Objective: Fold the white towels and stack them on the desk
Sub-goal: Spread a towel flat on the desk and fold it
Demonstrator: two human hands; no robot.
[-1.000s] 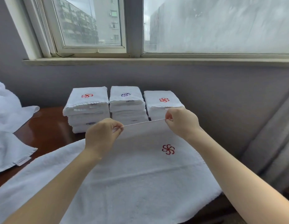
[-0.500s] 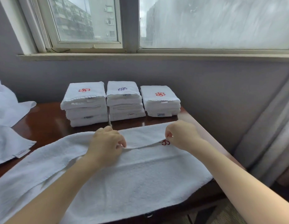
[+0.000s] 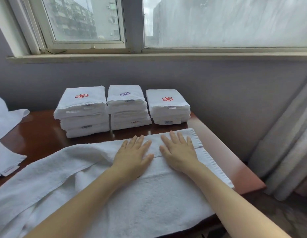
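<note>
A long white towel [image 3: 149, 200] lies across the front of the brown desk [image 3: 37, 131], its far edge folded over toward me. My left hand [image 3: 133, 155] and my right hand [image 3: 179, 152] press flat on that folded strip side by side, fingers straight and spread. Behind them stand three stacks of folded white towels: the left stack [image 3: 83, 110] with a red flower mark, the middle stack [image 3: 127, 107] with a purple mark, the right stack [image 3: 168, 106] with a red mark. The towel's own flower mark is hidden under the fold.
More loose white towels [image 3: 6, 152] lie at the desk's left end. A grey wall and window sill [image 3: 149, 55] run behind the stacks. A grey curtain [image 3: 286, 152] hangs at the right, past the desk's right edge [image 3: 235, 160].
Both hands pinched the towel's far edge, brought it down toward me over the flower mark, then let go. They now lie flat on the fold.
</note>
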